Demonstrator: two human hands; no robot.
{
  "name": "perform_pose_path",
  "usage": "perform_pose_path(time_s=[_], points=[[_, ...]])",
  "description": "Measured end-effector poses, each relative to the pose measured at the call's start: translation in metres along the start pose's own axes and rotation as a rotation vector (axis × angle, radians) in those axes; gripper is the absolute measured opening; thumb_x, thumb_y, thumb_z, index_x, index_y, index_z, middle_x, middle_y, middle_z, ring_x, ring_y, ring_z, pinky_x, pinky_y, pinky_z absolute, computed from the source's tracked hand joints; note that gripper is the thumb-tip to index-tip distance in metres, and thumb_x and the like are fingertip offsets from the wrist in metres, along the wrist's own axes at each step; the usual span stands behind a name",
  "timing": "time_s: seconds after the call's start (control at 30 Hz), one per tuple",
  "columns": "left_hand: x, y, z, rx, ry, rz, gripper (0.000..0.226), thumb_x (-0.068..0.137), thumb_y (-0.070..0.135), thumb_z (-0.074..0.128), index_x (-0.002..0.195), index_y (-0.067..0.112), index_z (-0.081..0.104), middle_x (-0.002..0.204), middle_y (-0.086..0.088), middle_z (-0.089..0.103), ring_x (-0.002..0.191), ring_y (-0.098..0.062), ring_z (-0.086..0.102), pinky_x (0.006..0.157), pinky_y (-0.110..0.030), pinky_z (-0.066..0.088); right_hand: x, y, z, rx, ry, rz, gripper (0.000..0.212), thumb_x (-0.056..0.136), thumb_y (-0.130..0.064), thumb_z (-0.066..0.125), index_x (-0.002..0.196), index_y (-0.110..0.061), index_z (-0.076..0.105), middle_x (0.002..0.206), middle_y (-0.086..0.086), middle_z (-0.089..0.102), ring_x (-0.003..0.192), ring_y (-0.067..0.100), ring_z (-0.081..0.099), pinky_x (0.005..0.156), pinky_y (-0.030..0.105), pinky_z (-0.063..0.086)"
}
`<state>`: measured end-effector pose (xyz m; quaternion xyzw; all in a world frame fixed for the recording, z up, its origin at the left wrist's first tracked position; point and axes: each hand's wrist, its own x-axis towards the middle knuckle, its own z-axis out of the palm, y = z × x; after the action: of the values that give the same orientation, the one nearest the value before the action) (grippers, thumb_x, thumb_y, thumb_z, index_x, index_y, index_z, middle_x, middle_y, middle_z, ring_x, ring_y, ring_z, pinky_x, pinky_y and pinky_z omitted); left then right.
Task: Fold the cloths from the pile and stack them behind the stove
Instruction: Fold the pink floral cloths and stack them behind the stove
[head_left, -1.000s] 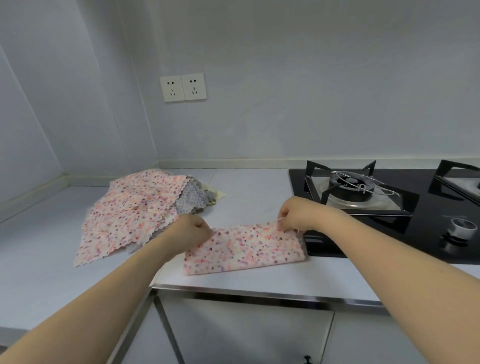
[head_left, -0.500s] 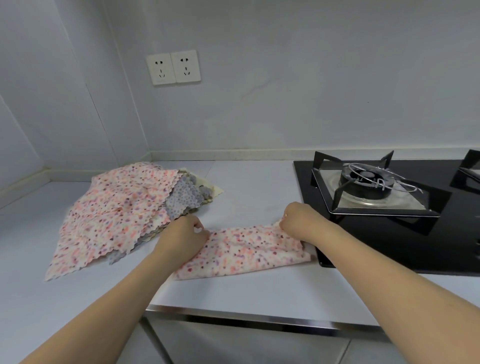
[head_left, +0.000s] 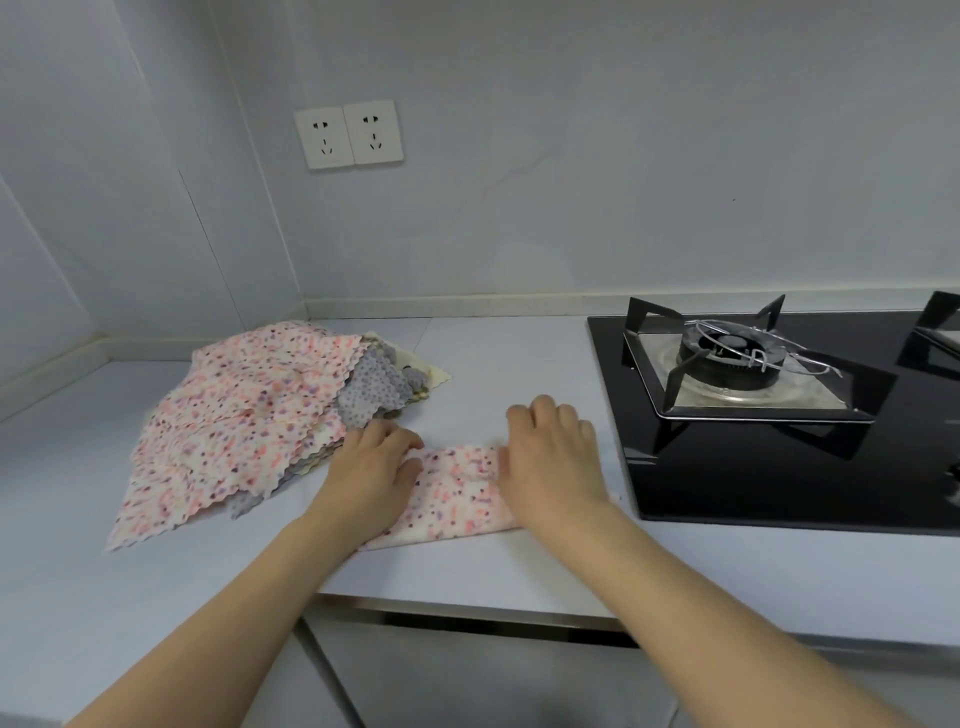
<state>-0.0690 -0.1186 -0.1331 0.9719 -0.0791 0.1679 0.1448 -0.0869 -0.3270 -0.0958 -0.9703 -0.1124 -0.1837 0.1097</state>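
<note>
A person's two bare forearms reach in from the bottom of the frame onto a pale countertop (head_left: 519, 358). In the centre of the frame lies a folded pink floral cloth (head_left: 457, 493), a narrow band running left to right. The left hand (head_left: 371, 470) rests palm down on the cloth's left end, fingers loosely bent; whether they pinch the fabric cannot be told. The right hand (head_left: 553, 457) lies flat on the cloth's right end, fingers extended and pressing down, gripping nothing.

To the left of centre sits the pile of unfolded cloths (head_left: 249, 421), with a pink floral one with scalloped edges spread on top, grey spotted and cream cloths showing at its right edge. The pile's lower right edge lies just beside the left hand.

At the right of the frame is a black glass gas stove (head_left: 779, 478) with a burner (head_left: 730, 356) and black pan support. At upper left, a double white wall socket (head_left: 348, 135) sits on the grey wall.
</note>
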Motion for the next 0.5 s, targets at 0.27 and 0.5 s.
perform_pose_path(time_s=[0.27,0.5], points=[[0.001,-0.004,-0.003,-0.001,-0.118,-0.170,0.025,0.098,0.039,0.046,0.119,0.026,0.052,0.126,0.002,0.047,0.117,-0.025,0.037,0.097,-0.037,0.029,-0.017,0.002,0.033,-0.005,-0.473,0.189,0.069,0.095,-0.060,0.011,0.154,-0.025,-0.004,0.160,0.008,-0.015,0.145,0.034,-0.018,0.113,0.058,-0.013],[0.012,-0.001,-0.025,-0.412,-0.252,-0.169,0.014,0.098,0.035,0.049,0.095,0.024,0.042,0.069,-0.001,0.048,0.057,-0.018,0.043,0.052,-0.029,0.034,-0.013,0.007,0.036,-0.021,-0.464,0.146,0.074,0.093,-0.066,0.010,0.153,-0.026,-0.007,0.159,0.011,-0.018,0.144,0.035,-0.021,0.114,0.055,-0.014]])
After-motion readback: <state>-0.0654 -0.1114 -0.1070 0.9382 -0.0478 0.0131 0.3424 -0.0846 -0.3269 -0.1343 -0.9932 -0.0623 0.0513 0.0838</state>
